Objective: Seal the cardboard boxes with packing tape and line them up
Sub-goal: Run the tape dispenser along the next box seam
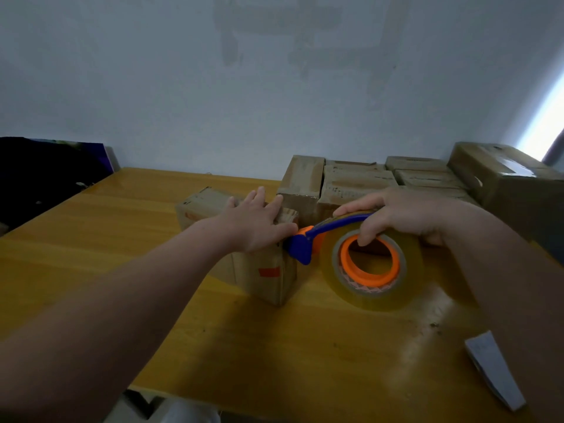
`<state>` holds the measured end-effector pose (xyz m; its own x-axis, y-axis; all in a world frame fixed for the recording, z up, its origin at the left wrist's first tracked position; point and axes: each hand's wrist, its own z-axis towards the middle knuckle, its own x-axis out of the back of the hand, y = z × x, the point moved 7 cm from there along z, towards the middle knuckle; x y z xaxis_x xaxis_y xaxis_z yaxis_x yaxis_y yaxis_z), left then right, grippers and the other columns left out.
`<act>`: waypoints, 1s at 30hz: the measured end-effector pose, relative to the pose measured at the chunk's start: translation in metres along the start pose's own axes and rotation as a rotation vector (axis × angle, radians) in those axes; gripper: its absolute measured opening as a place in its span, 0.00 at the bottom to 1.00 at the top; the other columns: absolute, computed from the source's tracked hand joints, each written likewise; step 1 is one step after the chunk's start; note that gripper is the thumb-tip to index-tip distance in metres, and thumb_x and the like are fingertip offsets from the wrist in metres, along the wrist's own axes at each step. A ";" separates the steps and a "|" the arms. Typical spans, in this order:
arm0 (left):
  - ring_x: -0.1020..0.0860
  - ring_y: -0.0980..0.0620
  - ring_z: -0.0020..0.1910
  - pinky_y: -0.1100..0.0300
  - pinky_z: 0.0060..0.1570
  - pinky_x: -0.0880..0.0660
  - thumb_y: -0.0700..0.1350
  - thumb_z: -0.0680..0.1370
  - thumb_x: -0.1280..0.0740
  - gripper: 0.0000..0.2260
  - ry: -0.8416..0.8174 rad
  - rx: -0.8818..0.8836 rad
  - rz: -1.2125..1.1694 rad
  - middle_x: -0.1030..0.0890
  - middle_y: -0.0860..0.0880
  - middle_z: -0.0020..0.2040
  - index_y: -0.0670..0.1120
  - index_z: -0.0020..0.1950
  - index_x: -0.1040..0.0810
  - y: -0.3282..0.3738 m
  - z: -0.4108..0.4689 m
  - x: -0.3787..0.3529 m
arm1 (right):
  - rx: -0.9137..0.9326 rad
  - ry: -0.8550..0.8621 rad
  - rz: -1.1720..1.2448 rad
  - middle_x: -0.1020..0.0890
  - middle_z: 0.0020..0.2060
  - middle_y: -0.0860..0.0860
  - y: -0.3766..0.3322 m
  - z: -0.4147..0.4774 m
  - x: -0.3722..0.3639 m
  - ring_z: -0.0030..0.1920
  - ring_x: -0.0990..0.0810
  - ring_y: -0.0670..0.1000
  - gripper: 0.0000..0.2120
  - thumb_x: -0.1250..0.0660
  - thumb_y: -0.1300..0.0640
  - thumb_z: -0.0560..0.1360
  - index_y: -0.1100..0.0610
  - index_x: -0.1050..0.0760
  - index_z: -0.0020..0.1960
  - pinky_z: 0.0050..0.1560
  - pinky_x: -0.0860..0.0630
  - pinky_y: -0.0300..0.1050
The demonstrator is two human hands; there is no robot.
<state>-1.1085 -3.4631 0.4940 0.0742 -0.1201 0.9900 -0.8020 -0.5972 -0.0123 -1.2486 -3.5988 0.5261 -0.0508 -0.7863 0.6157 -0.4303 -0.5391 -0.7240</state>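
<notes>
A small cardboard box (pixel 262 277) with a red label stands in the middle of the yellow wooden table (pixel 122 239). My left hand (pixel 256 222) lies flat on its top with straight fingers. My right hand (pixel 396 216) grips a tape dispenser (pixel 370 264): a clear tape roll on an orange core with a blue cutter head. The cutter head (pixel 300 247) sits at the box's near right top edge, beside my left hand.
Several sealed cardboard boxes (pixel 354 181) stand in a group at the back against the wall, with a larger box (pixel 506 181) at the far right. A folded white paper (pixel 494 367) lies at the near right. A dark object (pixel 39 172) lies at the far left.
</notes>
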 end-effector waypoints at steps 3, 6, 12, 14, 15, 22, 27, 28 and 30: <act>0.56 0.42 0.77 0.40 0.73 0.55 0.63 0.80 0.52 0.32 -0.013 0.007 -0.021 0.57 0.39 0.78 0.51 0.79 0.57 0.001 -0.001 0.002 | -0.046 -0.052 0.088 0.15 0.47 0.55 0.002 0.002 -0.004 0.44 0.16 0.54 0.20 0.29 0.64 0.69 0.48 0.20 0.58 0.39 0.20 0.45; 0.57 0.41 0.77 0.40 0.73 0.56 0.61 0.80 0.50 0.31 -0.037 0.000 -0.044 0.58 0.39 0.78 0.53 0.79 0.57 0.001 -0.004 0.002 | -0.074 -0.127 0.153 0.15 0.47 0.58 0.009 0.000 -0.014 0.43 0.17 0.55 0.21 0.30 0.62 0.67 0.54 0.21 0.60 0.41 0.20 0.46; 0.58 0.41 0.77 0.42 0.74 0.55 0.59 0.81 0.51 0.29 -0.100 -0.042 -0.011 0.61 0.39 0.78 0.54 0.78 0.59 0.002 -0.010 0.005 | -0.083 -0.125 0.085 0.15 0.47 0.55 0.007 -0.008 -0.014 0.45 0.16 0.53 0.17 0.31 0.61 0.70 0.50 0.21 0.58 0.43 0.20 0.46; 0.58 0.42 0.77 0.44 0.74 0.56 0.58 0.82 0.53 0.27 -0.114 -0.063 0.000 0.61 0.40 0.78 0.55 0.78 0.60 -0.001 -0.014 0.006 | -0.105 -0.094 -0.155 0.18 0.53 0.50 0.009 -0.010 -0.012 0.51 0.20 0.50 0.19 0.29 0.56 0.70 0.47 0.22 0.61 0.51 0.23 0.46; 0.59 0.42 0.77 0.44 0.74 0.56 0.58 0.82 0.53 0.27 -0.119 -0.069 0.002 0.62 0.40 0.78 0.56 0.78 0.60 -0.003 -0.017 0.007 | -0.114 -0.083 -0.276 0.22 0.58 0.47 0.010 -0.010 -0.012 0.54 0.23 0.48 0.21 0.28 0.54 0.70 0.45 0.23 0.62 0.54 0.26 0.44; 0.54 0.40 0.77 0.44 0.74 0.50 0.52 0.83 0.48 0.26 0.097 0.026 0.022 0.56 0.39 0.78 0.49 0.78 0.53 0.009 -0.026 -0.001 | -0.070 0.231 -0.249 0.33 0.70 0.51 0.027 -0.001 -0.015 0.59 0.28 0.50 0.34 0.26 0.51 0.70 0.44 0.35 0.72 0.44 0.31 0.39; 0.47 0.40 0.76 0.46 0.72 0.44 0.53 0.82 0.45 0.27 0.224 0.118 0.009 0.49 0.39 0.78 0.45 0.78 0.50 0.010 -0.026 -0.003 | -0.075 0.332 -0.218 0.28 0.60 0.51 0.041 0.012 -0.038 0.44 0.25 0.45 0.41 0.26 0.51 0.70 0.49 0.44 0.77 0.35 0.29 0.35; 0.47 0.39 0.76 0.46 0.72 0.43 0.52 0.82 0.44 0.28 0.223 0.102 0.018 0.48 0.39 0.77 0.45 0.78 0.50 0.011 -0.026 -0.002 | -0.081 0.339 -0.234 0.27 0.56 0.50 0.040 0.013 -0.038 0.42 0.25 0.45 0.40 0.26 0.51 0.70 0.50 0.42 0.76 0.34 0.29 0.35; 0.45 0.40 0.75 0.46 0.72 0.41 0.52 0.81 0.41 0.28 0.207 0.052 0.033 0.46 0.39 0.77 0.46 0.78 0.48 0.011 -0.027 -0.001 | -0.133 0.307 -0.318 0.26 0.53 0.50 0.039 0.013 -0.037 0.43 0.25 0.46 0.37 0.26 0.51 0.70 0.52 0.39 0.74 0.34 0.30 0.35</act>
<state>-1.1336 -3.4480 0.4966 -0.0791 0.0221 0.9966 -0.7697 -0.6367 -0.0470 -1.2511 -3.5949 0.4715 -0.1530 -0.4512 0.8792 -0.5790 -0.6801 -0.4498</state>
